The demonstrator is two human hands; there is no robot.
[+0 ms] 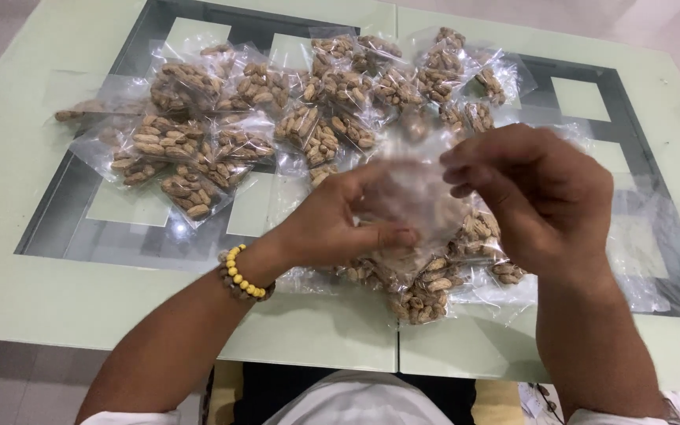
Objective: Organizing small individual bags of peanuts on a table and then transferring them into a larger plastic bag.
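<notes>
While both hands work close to the body, the left hand, with a yellow bead bracelet at the wrist, and the right hand pinch a blurred clear plastic bag between them, held up off the table. Beneath lie loose peanut packets. Farther off, more filled clear packets of peanuts lie spread across the pale green glass table, out of the hands' way.

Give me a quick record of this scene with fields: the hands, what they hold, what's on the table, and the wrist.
left hand: grips clear bag from the side
right hand: pinches the bag's top
bag contents: blurred, cannot tell
table: pale green glass top
filled bags: many clear packets of peanuts, spread out
pile under hands: more peanut packets
left wrist: bead bracelet
</notes>
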